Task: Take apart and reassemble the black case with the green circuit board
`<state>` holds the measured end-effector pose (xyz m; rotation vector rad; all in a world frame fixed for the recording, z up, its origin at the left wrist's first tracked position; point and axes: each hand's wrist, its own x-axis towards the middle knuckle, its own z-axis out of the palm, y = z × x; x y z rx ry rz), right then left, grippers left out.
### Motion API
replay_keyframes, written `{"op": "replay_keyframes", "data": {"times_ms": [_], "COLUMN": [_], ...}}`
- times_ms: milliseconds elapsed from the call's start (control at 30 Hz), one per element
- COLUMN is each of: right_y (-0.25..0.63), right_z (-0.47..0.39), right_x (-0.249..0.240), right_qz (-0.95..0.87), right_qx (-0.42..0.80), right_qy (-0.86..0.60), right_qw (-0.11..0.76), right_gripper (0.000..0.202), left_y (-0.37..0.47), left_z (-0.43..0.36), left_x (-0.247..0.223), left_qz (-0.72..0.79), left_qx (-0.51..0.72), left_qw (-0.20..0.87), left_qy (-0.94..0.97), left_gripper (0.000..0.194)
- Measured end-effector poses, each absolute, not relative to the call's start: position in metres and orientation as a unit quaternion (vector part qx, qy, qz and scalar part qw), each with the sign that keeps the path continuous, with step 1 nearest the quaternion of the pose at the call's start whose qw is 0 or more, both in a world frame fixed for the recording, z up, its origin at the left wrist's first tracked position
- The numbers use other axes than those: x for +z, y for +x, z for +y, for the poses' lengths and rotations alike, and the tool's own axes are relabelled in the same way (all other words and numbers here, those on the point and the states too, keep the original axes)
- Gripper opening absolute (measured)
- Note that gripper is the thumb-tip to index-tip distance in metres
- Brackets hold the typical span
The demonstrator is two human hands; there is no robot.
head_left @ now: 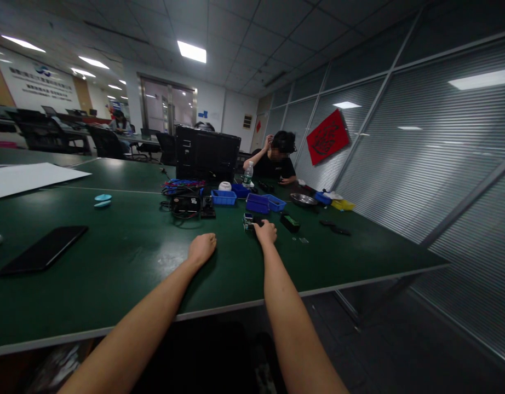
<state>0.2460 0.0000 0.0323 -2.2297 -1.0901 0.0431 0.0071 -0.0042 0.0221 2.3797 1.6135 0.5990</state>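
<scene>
My left hand (202,248) rests curled on the green tabletop (231,279), its fingers folded in; whether anything is inside is hidden. To its right, my right hand (266,232) is closed on a small dark device (248,221) with a light, bluish part at its left end. The hand covers much of the device. Just right of that hand lies a black box (290,221) with a green top. Small clear pieces (303,240) lie on the table in front of the box.
Blue trays (258,203), a black adapter with cables (185,204) and a monitor (207,153) stand beyond my hands. A bottle (248,174) is near a seated person (273,161). A black slab (42,249) and cyan case (103,200) lie left; a metal dish (304,200) sits right.
</scene>
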Motion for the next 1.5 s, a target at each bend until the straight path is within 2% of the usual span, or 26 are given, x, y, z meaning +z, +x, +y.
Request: {"op": "replay_keyframes", "data": {"times_ms": [167,300,467,600,1067,1333,1500], "right_y": [0.242,0.228,0.213,0.212,0.222,0.217,0.216], "right_z": [-0.006,-0.007,-0.002,0.000,0.007,0.001,-0.002], "right_x": [0.035,0.038,0.032,0.029,0.032,0.036,0.038], "right_qz": [-0.398,-0.477,-0.546,-0.533,-0.497,-0.493,-0.494], "right_qx": [-0.075,-0.166,-0.117,-0.088,0.054,0.023,0.020], "right_qy": [-0.857,-0.804,-0.796,-0.813,-0.784,-0.825,-0.830], "right_qw": [0.319,0.314,0.232,0.219,0.369,0.276,0.258], "right_gripper": [0.038,0.033,0.036,0.032,0.025,0.029,0.038], "left_y": [0.008,0.009,0.009,0.009,0.008,0.009,0.008], "left_z": [-0.007,-0.008,-0.006,-0.004,-0.003,-0.003,-0.004], "left_x": [0.026,0.027,0.024,0.022,0.020,0.020,0.022], "left_qz": [0.555,0.559,0.551,0.549,0.546,0.549,0.547], "left_qx": [0.201,0.195,0.197,0.197,0.193,0.185,0.182], "left_qw": [0.106,0.112,0.098,0.097,0.086,0.080,0.089], "left_qy": [0.800,0.798,0.805,0.806,0.810,0.811,0.812], "left_gripper": [0.024,0.024,0.024,0.025,0.025,0.024,0.023]}}
